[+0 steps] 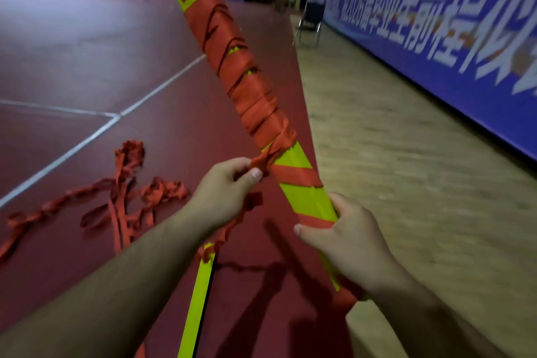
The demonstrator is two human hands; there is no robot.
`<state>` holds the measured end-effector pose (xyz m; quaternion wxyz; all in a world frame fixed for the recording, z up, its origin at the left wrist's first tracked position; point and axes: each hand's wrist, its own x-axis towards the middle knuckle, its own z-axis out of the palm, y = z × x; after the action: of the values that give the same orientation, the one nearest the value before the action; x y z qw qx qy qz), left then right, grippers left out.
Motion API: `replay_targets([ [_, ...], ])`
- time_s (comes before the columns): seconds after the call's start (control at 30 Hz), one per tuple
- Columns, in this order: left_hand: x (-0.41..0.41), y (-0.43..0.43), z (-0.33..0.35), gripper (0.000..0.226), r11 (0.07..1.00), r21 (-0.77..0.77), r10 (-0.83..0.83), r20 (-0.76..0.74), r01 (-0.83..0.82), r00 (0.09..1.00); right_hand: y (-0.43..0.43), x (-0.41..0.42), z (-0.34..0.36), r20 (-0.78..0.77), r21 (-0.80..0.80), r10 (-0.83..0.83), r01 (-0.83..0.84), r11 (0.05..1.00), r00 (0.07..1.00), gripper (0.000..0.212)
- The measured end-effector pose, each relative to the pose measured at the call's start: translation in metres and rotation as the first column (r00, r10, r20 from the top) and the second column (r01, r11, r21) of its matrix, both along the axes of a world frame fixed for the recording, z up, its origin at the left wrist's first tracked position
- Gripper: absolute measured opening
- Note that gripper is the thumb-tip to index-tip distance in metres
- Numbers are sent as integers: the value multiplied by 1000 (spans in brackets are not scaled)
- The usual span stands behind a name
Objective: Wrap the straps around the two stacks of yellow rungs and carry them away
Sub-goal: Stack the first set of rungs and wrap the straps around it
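Observation:
A long stack of yellow rungs [299, 183] slants from the lower right up to the top middle, most of its length bound in orange-red strap [250, 96]. My right hand [345, 241] grips the stack near its lower end. My left hand [229, 192] pinches the strap just left of the stack, and the strap's loose tail hangs below it. A second stack of yellow rungs [197, 299] lies on the floor under my left forearm, with strap tied at its top end. More loose strap [125, 197] lies tangled on the floor at the left.
I stand on a dark red sports floor [87, 67] with white lines. A strip of wooden floor [406, 154] runs along the right, beside a long blue banner wall [436, 38]. A folding chair [309, 26] stands far ahead by the wall.

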<state>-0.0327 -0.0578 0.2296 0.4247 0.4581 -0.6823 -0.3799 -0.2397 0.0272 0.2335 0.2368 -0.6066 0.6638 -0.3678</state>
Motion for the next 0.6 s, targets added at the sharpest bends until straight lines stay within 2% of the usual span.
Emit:
replay_targets([
  [0.2,-14,9,190,22,915,-404,13,-27,-23,1000,18,-11,173,-43,-306,-4,-9,952,999,26],
  [0.3,-24,36,272,21,866,-499,-25,-124,-41,992,44,-15,244,-58,-426,-3,-22,905,998,27],
  [0.4,-33,70,329,22,847,-532,-108,-216,-24,970,66,-14,289,-33,-531,18,-33,846,999,26],
  [0.47,-38,91,351,22,841,-542,-150,-226,4,962,82,-14,307,-14,-558,26,-29,830,1000,26],
  [0.6,-48,104,338,15,901,-433,-167,-301,21,939,100,-19,304,7,-516,4,0,857,1000,27],
])
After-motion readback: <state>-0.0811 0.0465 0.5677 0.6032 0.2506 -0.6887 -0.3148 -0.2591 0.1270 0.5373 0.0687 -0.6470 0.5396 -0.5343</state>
